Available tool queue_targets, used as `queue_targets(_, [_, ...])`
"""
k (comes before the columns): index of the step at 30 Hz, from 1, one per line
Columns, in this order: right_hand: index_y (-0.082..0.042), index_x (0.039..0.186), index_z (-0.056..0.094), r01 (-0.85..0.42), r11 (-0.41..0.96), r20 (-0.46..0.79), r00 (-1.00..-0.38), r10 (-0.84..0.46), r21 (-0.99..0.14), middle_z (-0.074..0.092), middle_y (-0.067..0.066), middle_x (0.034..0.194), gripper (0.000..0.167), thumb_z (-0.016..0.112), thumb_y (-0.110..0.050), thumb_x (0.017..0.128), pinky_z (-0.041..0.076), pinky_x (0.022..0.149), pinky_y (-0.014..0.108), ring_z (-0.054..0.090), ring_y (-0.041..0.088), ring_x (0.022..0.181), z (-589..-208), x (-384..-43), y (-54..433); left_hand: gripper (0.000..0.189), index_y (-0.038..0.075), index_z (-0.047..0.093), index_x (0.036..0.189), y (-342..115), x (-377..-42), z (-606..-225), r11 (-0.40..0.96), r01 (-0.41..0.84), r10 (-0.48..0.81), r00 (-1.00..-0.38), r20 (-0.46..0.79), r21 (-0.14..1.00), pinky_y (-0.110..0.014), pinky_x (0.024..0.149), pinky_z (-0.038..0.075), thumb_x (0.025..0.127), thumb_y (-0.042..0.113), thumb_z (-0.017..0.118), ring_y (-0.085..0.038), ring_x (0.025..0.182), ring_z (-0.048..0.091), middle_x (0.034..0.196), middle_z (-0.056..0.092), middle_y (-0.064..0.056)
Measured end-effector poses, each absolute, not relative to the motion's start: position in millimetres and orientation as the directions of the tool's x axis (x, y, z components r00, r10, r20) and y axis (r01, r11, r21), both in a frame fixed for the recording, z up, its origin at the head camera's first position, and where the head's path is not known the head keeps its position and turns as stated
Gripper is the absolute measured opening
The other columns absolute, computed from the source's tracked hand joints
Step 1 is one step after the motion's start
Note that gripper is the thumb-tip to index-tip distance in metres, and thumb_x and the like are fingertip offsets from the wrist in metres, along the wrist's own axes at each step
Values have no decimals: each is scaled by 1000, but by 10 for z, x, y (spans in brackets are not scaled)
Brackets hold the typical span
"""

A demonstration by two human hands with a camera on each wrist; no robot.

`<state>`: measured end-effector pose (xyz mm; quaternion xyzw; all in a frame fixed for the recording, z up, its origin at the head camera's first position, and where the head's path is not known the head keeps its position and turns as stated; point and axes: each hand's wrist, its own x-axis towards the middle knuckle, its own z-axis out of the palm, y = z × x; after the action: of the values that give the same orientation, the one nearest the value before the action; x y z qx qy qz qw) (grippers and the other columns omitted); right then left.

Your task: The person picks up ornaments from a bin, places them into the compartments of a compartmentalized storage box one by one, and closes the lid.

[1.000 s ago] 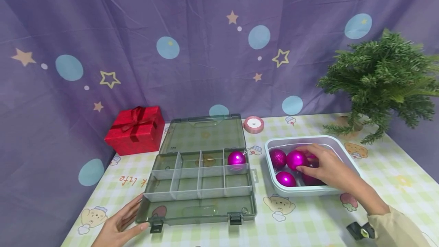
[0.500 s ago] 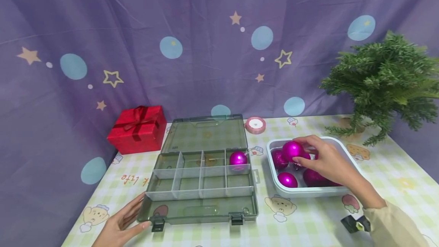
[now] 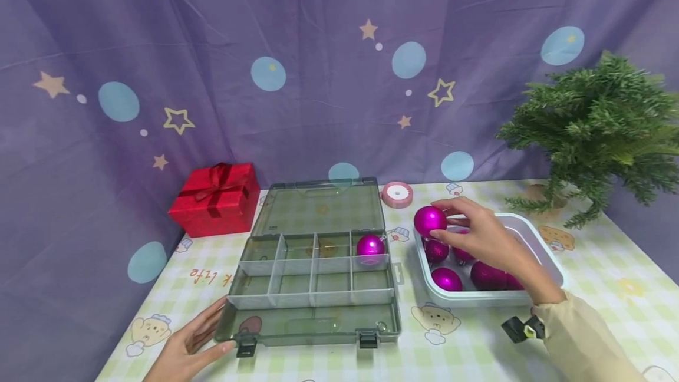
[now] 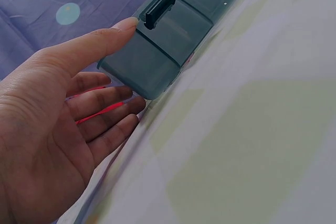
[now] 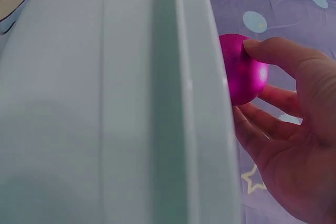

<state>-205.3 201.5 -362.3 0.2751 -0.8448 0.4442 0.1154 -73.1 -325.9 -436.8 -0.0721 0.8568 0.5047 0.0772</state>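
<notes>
My right hand point(image 3: 480, 237) pinches a shiny magenta bauble point(image 3: 430, 221) between thumb and fingers, raised over the left rim of a pale blue tub point(image 3: 546, 258). In the right wrist view the tub's wall partly hides this bauble point(image 5: 247, 72). Several more magenta baubles, one a smooth bauble point(image 3: 447, 279), lie in the tub. My left hand point(image 3: 191, 343) rests at the front left corner of a grey see-through compartment box point(image 3: 318, 299), its thumb touching the front near a black latch point(image 4: 160, 8) and its fingers extended along the side. Another bauble point(image 3: 370, 246) sits in the back right compartment.
The box's lid point(image 3: 320, 208) lies folded back. Behind stand a red gift box point(image 3: 217, 202) at left and a pink ribbon roll point(image 3: 397, 194). A small green artificial tree point(image 3: 589, 134) leans over the back right. A checked cloth point(image 3: 371, 364) covers the table.
My right hand has lifted a bauble up from among the others in the tub and carried it left to the tub's rim. My left hand has stayed at the box corner.
</notes>
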Motion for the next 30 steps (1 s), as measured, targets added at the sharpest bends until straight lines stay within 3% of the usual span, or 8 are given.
queue_targets(6, [3, 127, 67, -585, 419, 453, -808, -377, -694, 67, 15, 122, 44, 84, -4, 87, 58, 92, 42, 69, 35, 107, -3610, -2148, 1850, 82, 10, 38, 161, -3258, -737, -4370, 475, -194, -39, -979, -200, 858, -18, 94, 49, 94, 33, 80, -41, 142, 44, 158, 43, -19])
queue_targets(19, [2, 132, 66, -553, 309, 414, -811, -414, -774, 67, 15, 128, 49, 83, -4, 87, 56, 97, 45, 67, 33, 111, -3633, -2272, 1387, 83, 11, 38, 161, -3259, -738, -4368, 483, -194, -43, -979, -199, 854, -18, 94, 49, 93, 34, 80, -41, 142, 45, 158, 43, -20])
queue_targets(30, [7, 128, 65, -543, 256, 397, -799, -452, -800, 67, 18, 121, 45, 82, -4, 88, 57, 96, 45, 68, 36, 110, -3667, -2319, 991, 83, 9, 37, 161, -3271, -744, -4370, 493, -208, -44, -976, -214, 845, -22, 96, 50, 94, 36, 79, -41, 142, 44, 158, 42, -21])
